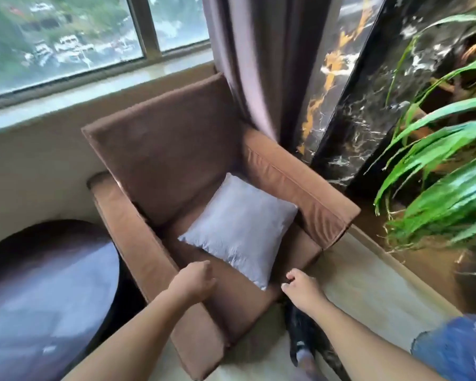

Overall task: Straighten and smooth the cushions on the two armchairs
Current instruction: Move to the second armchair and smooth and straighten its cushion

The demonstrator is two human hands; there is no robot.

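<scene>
A brown armchair (162,160) stands under the window, turned at an angle. A pale grey square cushion (239,229) lies flat on its seat, set diagonally toward the right armrest. My left hand (193,280) hovers over the seat's front left, fingers curled loosely, holding nothing. My right hand (302,290) hangs at the seat's front right corner, just below the cushion's near tip, fingers bent and apart, touching nothing that I can see. Only one armchair is in view.
A dark round glossy table (44,292) sits close to the chair's left armrest. A purple curtain (259,64) hangs behind the right armrest, beside a black marble column (349,105). A leafy green plant (445,166) fills the right side. Pale floor lies in front.
</scene>
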